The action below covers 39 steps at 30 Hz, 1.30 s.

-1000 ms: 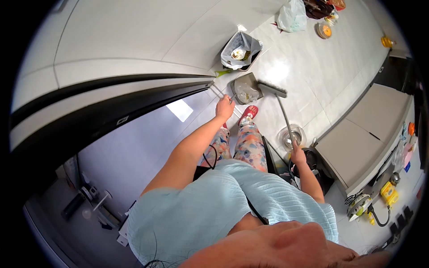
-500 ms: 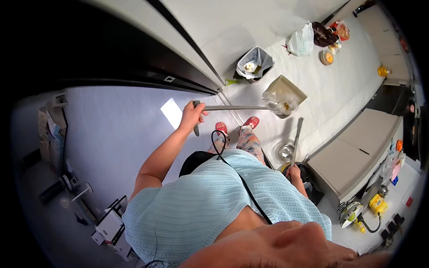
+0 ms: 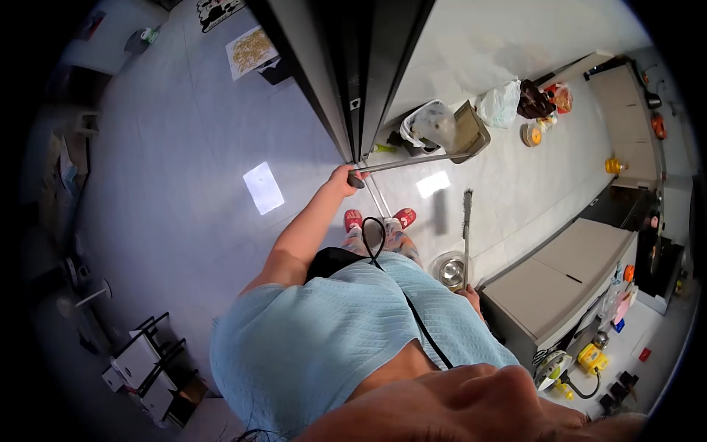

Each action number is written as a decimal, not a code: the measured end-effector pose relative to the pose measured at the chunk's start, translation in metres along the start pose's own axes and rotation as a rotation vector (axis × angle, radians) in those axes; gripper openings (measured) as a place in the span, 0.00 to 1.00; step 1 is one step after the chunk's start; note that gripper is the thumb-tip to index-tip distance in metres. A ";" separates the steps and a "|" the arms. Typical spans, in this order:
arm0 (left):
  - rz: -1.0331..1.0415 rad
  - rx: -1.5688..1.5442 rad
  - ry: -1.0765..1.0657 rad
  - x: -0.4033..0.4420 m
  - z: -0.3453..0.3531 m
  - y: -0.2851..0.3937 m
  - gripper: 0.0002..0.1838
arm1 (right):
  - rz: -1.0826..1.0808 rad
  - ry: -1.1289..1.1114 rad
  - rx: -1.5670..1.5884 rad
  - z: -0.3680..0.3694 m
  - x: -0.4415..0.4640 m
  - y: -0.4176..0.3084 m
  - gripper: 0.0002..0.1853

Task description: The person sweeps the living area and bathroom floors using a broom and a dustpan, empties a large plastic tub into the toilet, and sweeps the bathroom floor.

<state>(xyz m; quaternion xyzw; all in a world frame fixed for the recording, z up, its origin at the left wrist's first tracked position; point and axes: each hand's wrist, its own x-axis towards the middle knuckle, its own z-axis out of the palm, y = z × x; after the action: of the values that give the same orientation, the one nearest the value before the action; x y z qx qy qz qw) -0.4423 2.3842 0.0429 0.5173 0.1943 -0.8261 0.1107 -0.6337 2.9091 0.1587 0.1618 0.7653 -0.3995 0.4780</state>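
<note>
My left hand (image 3: 343,181) is closed around the grip of a long-handled dustpan (image 3: 475,131). The pan is tilted on its side against the waste bin (image 3: 421,149). A crumpled clear plastic bag (image 3: 437,124) lies over the bin's mouth, beside the pan's edge; whether it still touches the pan I cannot tell. Lower right, my right hand (image 3: 471,296) grips the handle of a broom (image 3: 466,228), its narrow bristle end raised and pointing away from me. Part of that hand is hidden by my shirt.
A metal bowl (image 3: 451,273) sits on the floor near the broom handle. Bags (image 3: 501,104) and a round container (image 3: 531,135) stand along the wall. A dark door frame (image 3: 355,81) rises beside my left hand. Cabinets (image 3: 552,269) line the right side.
The dustpan has moved from the open floor to the bin and tipped over. The plastic bag has gone from the pan to the bin's mouth. The broom stays in my right hand.
</note>
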 end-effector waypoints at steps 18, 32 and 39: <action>-0.073 -0.192 0.113 0.002 -0.080 0.034 0.15 | -0.087 0.068 -0.250 0.014 -0.034 0.057 0.21; 0.240 0.459 -0.015 -0.090 -0.101 0.023 0.10 | -0.064 -0.119 -0.656 0.005 -0.027 0.036 0.18; 0.541 0.735 0.186 -0.206 -0.143 -0.019 0.10 | -0.217 -0.421 -1.140 0.003 0.061 -0.019 0.17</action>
<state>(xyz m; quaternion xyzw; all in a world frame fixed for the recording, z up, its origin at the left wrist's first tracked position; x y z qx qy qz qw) -0.2433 2.4602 0.1762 0.6262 -0.2440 -0.7317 0.1138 -0.6743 2.8867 0.1144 -0.2802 0.7596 0.0028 0.5869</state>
